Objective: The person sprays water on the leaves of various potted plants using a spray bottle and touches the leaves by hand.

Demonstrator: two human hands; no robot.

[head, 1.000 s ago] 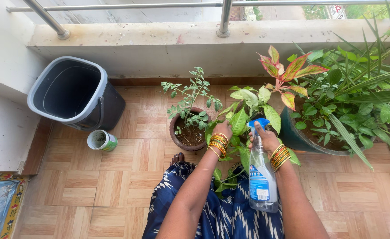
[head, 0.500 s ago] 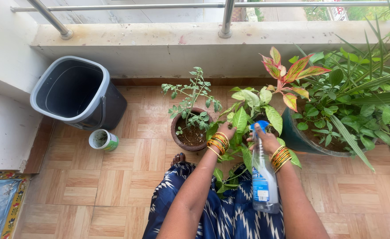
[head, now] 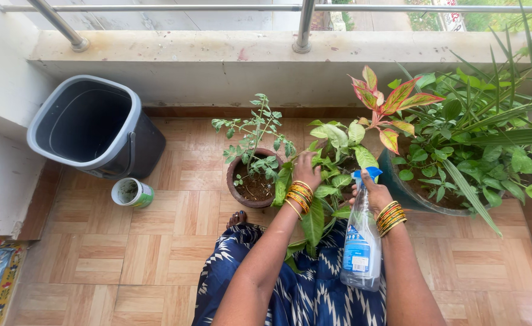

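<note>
My right hand (head: pixel 372 192) grips a clear spray bottle (head: pixel 357 244) with a blue trigger head, its nozzle aimed at a leafy green plant (head: pixel 333 151) in front of me. My left hand (head: pixel 305 169) reaches into that plant's leaves and holds them aside. Both wrists wear stacked orange and gold bangles. A small herb grows in a brown clay pot (head: pixel 245 196) just left of my left hand.
A grey bucket (head: pixel 91 127) stands at the back left, with a small white and green cup (head: pixel 131 193) beside it. A large dark pot (head: pixel 408 193) of mixed foliage, including red-pink leaves (head: pixel 392 99), fills the right. A low wall with a metal railing (head: pixel 304 24) runs along the back.
My left hand has moved up and deeper into the leaves. The spray bottle has shifted slightly right and up. The view has tilted a little.
</note>
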